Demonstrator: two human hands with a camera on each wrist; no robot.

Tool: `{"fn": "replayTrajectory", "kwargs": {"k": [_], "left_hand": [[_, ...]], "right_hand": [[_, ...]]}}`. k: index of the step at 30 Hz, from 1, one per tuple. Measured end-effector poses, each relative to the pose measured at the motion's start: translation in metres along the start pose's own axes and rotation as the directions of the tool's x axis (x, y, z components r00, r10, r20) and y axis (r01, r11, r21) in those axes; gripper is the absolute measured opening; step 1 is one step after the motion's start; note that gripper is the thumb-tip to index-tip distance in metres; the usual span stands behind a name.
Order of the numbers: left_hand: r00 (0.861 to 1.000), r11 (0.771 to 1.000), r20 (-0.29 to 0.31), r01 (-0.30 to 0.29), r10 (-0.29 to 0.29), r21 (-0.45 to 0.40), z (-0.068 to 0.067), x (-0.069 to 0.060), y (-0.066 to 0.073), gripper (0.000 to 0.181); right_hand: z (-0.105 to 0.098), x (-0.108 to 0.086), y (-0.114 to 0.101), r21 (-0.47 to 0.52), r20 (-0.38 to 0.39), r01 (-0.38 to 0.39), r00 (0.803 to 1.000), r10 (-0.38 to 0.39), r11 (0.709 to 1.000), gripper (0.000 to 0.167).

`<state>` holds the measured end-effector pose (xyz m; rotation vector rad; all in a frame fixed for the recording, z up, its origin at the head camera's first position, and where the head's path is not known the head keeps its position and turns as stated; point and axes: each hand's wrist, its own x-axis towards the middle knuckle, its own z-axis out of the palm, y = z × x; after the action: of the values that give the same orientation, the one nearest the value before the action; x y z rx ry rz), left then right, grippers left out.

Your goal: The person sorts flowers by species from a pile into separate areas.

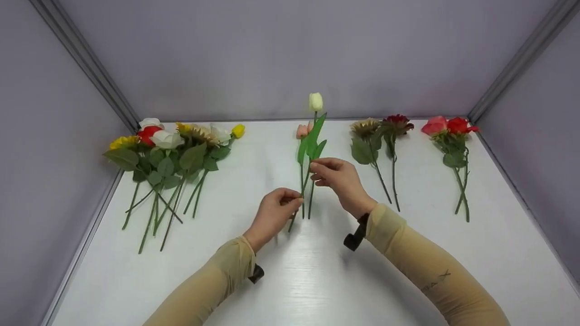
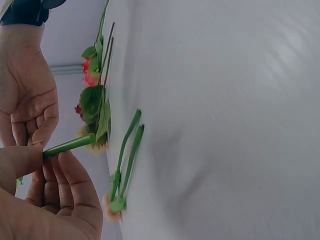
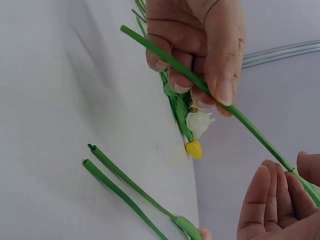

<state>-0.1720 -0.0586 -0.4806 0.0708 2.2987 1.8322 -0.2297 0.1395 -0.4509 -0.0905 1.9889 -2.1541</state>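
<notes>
Head view: the left hand (image 1: 274, 213) pinches the lower stem of the white tulip (image 1: 316, 102), the right hand (image 1: 337, 179) pinches it under the leaves; each grip is closed to the stem's thickness. The bloom points to twelve o'clock, over the back edge of the bench (image 1: 299, 290). Risk: pushing that way could knock the bloom on the back wall (image 1: 290, 54). Pink tulips (image 1: 302, 131) lie just behind, so a low sweep could drag them. Most room appears toward six o'clock; flower groups bound it at nine (image 1: 165, 167) and two to three (image 1: 398, 124).

Left wrist view: the cut stem end pokes past the thumb toward two o'clock (a short stub, so a slip would leave little to hold).

Right wrist view: the stem runs from ten to four o'clock between the hands; uneven pulling might bend it. Pink tulip stems rest at seven o'clock.
</notes>
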Motion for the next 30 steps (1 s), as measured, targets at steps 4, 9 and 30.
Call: {"fn": "replayTrajectory", "kwargs": {"k": [4, 9, 30], "left_hand": [[0.999, 0.999, 0.021, -0.031, 0.031, -0.014, 0.015, 0.0, -0.001, 0.02], [0.997, 0.998, 0.065, -0.031, 0.035, -0.06, 0.026, -0.003, -0.006, 0.023], [0.993, 0.997, 0.115, -0.002, 0.011, -0.077, 0.036, -0.01, -0.012, 0.023]], "right_hand": [[-0.005, -0.005, 0.001, 0.041, -0.052, -0.018, 0.998, 0.02, 0.999, 0.039], [-0.013, -0.004, 0.002, 0.045, -0.097, -0.006, 0.995, 0.01, 0.999, 0.036], [-0.021, -0.001, 0.011, 0.021, -0.138, -0.016, 0.99, 0.019, 1.0, 0.033]]}}
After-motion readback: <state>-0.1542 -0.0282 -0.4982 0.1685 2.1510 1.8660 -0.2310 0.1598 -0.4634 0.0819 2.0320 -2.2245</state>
